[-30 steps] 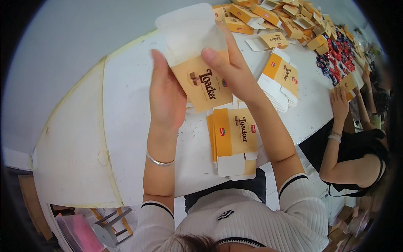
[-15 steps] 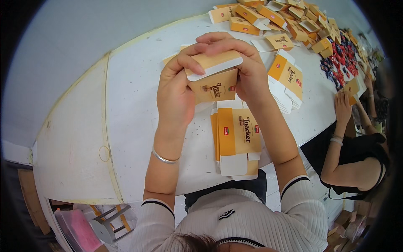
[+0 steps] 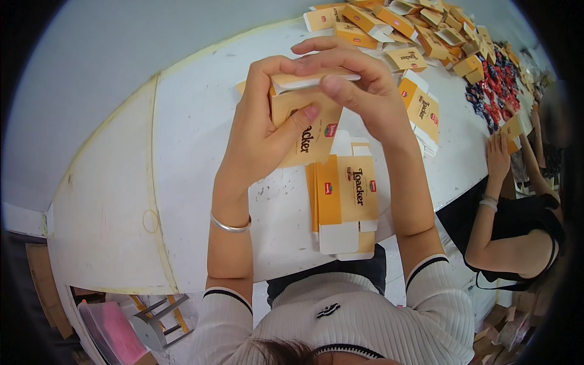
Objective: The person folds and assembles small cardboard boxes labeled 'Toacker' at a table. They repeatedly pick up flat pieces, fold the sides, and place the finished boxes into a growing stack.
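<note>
In front of me, over the white table, a small tan cardboard box (image 3: 322, 140) with dark print is held up in both hands. My left hand (image 3: 255, 137) wraps its left side, with the thumb pressed on the printed face. Over the top edge curves my right hand (image 3: 380, 106), its thumb resting at the upper flap (image 3: 313, 78) and its fingers reaching behind. The far side of the box is hidden. Just below lies a stack of flattened orange and tan cartons (image 3: 359, 201), white flaps toward me.
More flattened cartons (image 3: 423, 112) lie right of my right forearm. A heap of formed boxes (image 3: 432, 42) fills the far right of the white table (image 3: 207, 152), beside small red and dark blue wrapped pieces (image 3: 496, 91). At right, another person's hand (image 3: 497, 155) holds a box.
My left thumb has moved from the top flap down onto the printed face. My right thumb now shows at the flap. The box has tilted, showing more of its printed face.
</note>
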### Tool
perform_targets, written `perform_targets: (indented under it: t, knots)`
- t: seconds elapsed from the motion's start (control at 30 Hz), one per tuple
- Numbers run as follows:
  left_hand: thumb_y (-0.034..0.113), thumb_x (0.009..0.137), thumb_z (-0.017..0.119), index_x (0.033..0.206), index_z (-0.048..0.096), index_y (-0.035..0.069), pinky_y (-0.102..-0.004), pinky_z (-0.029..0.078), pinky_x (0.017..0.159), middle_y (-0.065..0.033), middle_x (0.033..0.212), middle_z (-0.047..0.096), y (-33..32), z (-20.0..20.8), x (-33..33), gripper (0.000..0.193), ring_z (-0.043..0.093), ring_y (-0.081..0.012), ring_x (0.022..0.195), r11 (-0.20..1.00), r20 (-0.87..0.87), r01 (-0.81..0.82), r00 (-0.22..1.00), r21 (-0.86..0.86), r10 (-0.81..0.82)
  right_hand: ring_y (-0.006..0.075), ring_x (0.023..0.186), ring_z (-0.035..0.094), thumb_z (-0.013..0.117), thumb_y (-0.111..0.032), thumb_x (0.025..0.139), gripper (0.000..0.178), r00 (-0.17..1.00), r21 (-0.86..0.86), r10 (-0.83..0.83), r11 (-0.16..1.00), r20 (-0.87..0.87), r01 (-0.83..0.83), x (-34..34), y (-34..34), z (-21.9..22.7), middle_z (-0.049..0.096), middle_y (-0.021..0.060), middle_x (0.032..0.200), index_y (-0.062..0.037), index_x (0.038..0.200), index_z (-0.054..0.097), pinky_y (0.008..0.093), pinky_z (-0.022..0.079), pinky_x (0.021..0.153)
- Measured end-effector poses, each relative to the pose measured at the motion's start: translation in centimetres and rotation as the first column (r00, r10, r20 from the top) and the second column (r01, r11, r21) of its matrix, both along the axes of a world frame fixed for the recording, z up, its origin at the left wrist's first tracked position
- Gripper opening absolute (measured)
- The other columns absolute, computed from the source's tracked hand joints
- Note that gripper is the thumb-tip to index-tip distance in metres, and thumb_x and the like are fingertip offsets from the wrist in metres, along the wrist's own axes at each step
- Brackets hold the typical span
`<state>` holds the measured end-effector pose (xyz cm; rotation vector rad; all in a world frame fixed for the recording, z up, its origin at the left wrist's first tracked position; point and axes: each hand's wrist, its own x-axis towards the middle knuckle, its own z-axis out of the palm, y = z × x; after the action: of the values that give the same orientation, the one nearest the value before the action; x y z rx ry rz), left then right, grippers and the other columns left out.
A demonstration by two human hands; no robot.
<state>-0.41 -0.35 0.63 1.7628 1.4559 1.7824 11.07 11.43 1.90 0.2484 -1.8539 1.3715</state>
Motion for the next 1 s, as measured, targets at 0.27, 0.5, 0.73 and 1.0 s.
perform_targets:
  t: [0.27,0.5,0.73,1.0]
  knots:
    - [0.011,0.076,0.065,0.116,0.034,0.007,-0.0279,0.045,0.072,-0.0092,0.1,0.052,0.2,0.0,0.9,0.051,0.056,-0.0168,0.084,1.0,0.047,-0.016,0.999,0.021,0.015,0.011,0.088,0.054,0.062,-0.012,0.079,0.017,0.99,-0.05,0.044,0.998,0.131,-0.037,0.6,0.3,0.8,0.061,0.0032,0.092,-0.0055,0.094,0.065,0.0239,0.044,0.074]
    - [0.017,0.076,0.066,0.122,0.031,0.008,-0.0288,0.046,0.074,-0.0102,0.1,0.053,-0.1,0.5,1.2,0.059,0.056,-0.0187,0.086,0.999,-0.036,-0.024,0.999,-0.041,0.023,0.0113,0.086,0.053,0.059,-0.009,0.08,0.018,0.986,-0.037,0.009,0.999,0.169,-0.003,0.8,0.4,0.8,0.06,0.0029,0.092,-0.0055,0.096,0.066,0.0234,0.041,0.075]
    - [0.015,0.076,0.066,0.121,0.033,0.008,-0.029,0.045,0.076,-0.0102,0.101,0.052,-0.2,0.9,1.2,0.055,0.056,-0.0181,0.087,0.999,0.04,0.0,0.999,-0.05,0.002,0.0115,0.085,0.051,0.051,-0.005,0.082,0.022,0.99,0.008,0.054,0.998,0.132,-0.055,0.8,0.6,0.7,0.055,0.0034,0.094,-0.0055,0.098,0.066,0.0231,0.04,0.074]
    - [0.004,0.078,0.061,0.116,0.037,0.006,-0.0245,0.049,0.072,-0.0088,0.103,0.053,-0.2,1.2,1.5,0.045,0.055,-0.0141,0.088,0.991,0.357,-0.001,0.933,0.13,-0.046,0.0132,0.093,0.052,0.053,-0.008,0.083,0.027,0.991,0.02,0.128,0.991,0.036,-0.129,-0.2,-0.3,0.5,0.054,0.0064,0.103,-0.0027,0.11,0.054,0.0241,0.043,0.079]
